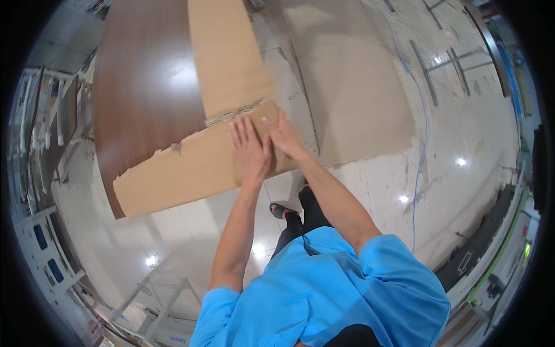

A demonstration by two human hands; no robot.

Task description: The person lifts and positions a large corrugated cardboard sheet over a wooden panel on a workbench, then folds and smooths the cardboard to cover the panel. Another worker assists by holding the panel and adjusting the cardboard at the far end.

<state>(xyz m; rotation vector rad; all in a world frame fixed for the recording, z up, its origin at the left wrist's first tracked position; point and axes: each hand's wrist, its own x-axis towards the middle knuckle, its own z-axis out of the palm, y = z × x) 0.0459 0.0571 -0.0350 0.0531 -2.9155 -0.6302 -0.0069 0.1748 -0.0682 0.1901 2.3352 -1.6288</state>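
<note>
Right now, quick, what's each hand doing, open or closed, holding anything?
Left hand: open, fingers flat on the cardboard sheet that lies on the dark wood panel; nothing gripped.
Right hand: open, palm down on the same cardboard, beside the left.

Both hands flat on the torn cardboard wrap (191,168) covering a dark wood-grain panel (144,87), left hand (251,151) & right hand (284,137) side by side, touching near the ripped seam. Another cardboard sheet (352,87) lies on the glossy white floor (462,133) w/ a blue cable (421,144) just beside it.
</note>
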